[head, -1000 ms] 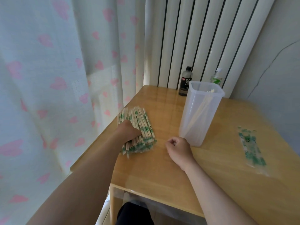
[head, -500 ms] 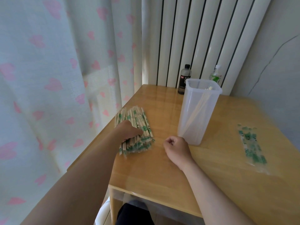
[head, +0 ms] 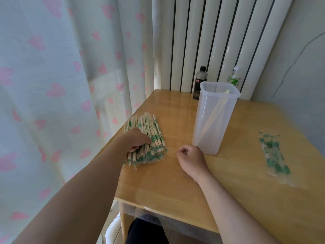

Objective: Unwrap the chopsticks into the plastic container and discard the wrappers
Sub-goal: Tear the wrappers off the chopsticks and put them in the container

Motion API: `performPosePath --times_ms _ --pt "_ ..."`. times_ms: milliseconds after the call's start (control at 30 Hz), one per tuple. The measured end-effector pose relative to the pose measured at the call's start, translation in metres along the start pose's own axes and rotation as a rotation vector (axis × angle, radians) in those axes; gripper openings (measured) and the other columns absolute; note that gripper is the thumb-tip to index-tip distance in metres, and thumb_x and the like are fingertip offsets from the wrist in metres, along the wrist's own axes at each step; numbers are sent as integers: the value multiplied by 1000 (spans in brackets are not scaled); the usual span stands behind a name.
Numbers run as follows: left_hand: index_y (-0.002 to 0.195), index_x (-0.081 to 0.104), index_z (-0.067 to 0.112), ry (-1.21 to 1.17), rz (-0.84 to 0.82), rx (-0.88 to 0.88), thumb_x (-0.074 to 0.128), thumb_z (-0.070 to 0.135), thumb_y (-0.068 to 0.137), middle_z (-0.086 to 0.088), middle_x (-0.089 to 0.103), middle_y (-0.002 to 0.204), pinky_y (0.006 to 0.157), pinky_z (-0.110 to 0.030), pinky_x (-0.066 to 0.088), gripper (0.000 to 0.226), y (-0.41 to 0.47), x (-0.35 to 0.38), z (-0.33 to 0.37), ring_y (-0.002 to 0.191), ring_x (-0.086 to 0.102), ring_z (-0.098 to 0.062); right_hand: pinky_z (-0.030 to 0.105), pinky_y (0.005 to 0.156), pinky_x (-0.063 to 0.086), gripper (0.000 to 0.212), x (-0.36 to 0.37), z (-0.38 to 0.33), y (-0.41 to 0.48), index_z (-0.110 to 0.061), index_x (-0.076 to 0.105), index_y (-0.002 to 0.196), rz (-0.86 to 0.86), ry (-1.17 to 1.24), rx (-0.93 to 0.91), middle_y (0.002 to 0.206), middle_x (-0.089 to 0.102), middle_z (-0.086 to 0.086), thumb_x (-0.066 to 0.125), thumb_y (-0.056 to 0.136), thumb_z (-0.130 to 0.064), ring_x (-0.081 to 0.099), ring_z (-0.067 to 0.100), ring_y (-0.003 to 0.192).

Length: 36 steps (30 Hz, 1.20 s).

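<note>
On the table [head: 175,184], left hand [head: 138,140] grips wrapped chopsticks [head: 152,126]; right hand [head: 191,159] nearby.

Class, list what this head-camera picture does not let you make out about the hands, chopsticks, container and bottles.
Head view, the only one:
- Left hand: its own back hides the fingers, so how many wrapped chopsticks they grip is unclear.
- Plastic container: its frosted wall blurs the unwrapped chopsticks inside; no count possible.
- Dark bottle: label too small, partly behind the container.
- Green-labelled bottle: mostly hidden behind the container.
</note>
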<state>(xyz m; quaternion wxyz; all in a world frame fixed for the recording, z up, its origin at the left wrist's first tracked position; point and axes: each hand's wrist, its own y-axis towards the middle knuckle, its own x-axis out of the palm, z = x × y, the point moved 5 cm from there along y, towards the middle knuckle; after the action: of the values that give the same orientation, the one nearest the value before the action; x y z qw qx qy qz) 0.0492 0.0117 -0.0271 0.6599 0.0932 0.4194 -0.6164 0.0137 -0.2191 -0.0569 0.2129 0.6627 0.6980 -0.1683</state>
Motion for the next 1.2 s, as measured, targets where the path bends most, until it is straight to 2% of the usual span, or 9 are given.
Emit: performPosePath --times_ms 267,433,567,733,833,900,967,1067,1200 --pt "83 46 8 -17 21 1 55 21 91 -6 45 68 48 -23 34 17 -2 0 3 52 39 -19 24 48 33 19 -1 0 -1 -7 63 77 -5 0 6 58 49 -1 52 91 -13 42 12 50" --pt "77 51 7 -74 45 -13 54 13 88 -7 49 58 46 -22 30 14 -3 -8 7 47 40 -19 25 51 33 19 -2 0 -1 -7 63 77 -3 14 15 59 51 1 53 91 -12 44 13 52" --pt "68 51 8 -256 14 -7 56 5 87 -4 49 50 40 -19 25 20 -8 -17 15 39 36 -13 25 50 32 19 -2 2 1 -6 61 75 -2 28 28 58 49 -1 52 91 -12 42 13 51" --pt "77 53 9 -530 -100 23 58 5 93 -4 54 57 38 -19 25 17 -23 -7 35 44 39 -12 27 53 37 19 -3 0 0 -11 63 75 -26 57 33 63 54 2 53 91 -11 48 16 56" --pt "79 54 9 -589 -162 55 60 7 94 -4 53 59 41 -19 25 16 -37 6 53 47 40 -12 22 47 41 15 -6 -6 -2 -20 66 94 -35 169 40 74 56 7 55 95 -11 58 19 56" --pt "78 55 8 -624 -182 90 60 7 94 -4 54 56 41 -20 25 16 -45 15 68 46 41 -12 20 42 41 21 -13 -16 -5 -26 62 112 -4 235 -2 82 57 6 59 97 -12 62 18 52" --pt "78 55 8 -653 -205 114 60 8 94 -3 54 54 41 -20 25 17 -53 23 83 45 41 -12 22 45 46 31 -24 -29 -6 -29 59 124 87 260 -91 91 61 1 65 98 -15 66 18 55" --pt "81 55 9 -663 -258 118 58 10 95 -3 51 56 43 -20 24 14 -62 40 100 47 39 -12 29 55 54 39 -41 -44 -5 -29 60 131 216 221 -231 93 61 -10 69 96 -16 67 16 65" --pt "81 57 12 -701 -306 130 56 10 95 -4 54 69 39 -16 24 15 -71 52 114 46 38 -9 15 61 46 33 -60 -50 -8 -22 70 128 302 188 -370 89 61 -18 71 96 -14 59 0 64"
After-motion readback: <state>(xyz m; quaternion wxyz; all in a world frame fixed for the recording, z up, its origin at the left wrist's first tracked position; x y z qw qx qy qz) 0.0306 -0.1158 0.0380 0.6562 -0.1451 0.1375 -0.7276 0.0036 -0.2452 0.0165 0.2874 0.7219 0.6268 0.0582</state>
